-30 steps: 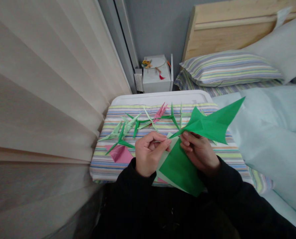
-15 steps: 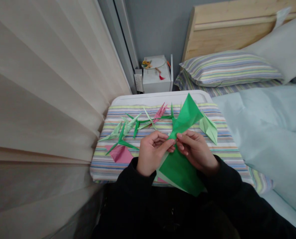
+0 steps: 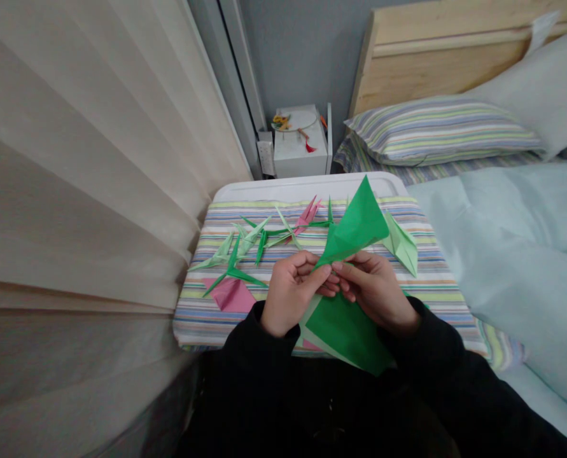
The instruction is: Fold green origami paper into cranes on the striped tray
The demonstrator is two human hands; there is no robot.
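Note:
A folded green paper stands up from between my hands, its point toward the back. My left hand pinches its lower edge from the left. From the right, my right hand pinches the same edge, and the fingertips of both hands nearly meet. Below them, a flat green sheet with a paler edge lies at the front of the cloth, partly under my right hand. Several folded green paper pieces and a pink folded piece lie behind and left of my hands.
The striped cloth covers a small white table. A pink paper lies at the left, a pale green folded piece at the right. Around it are a curtain, a white cabinet and a bed with a light blue quilt.
The folded green paper has tilted and turned a little to the right, its top showing broader. My right fingertips have shifted slightly left along its lower edge.

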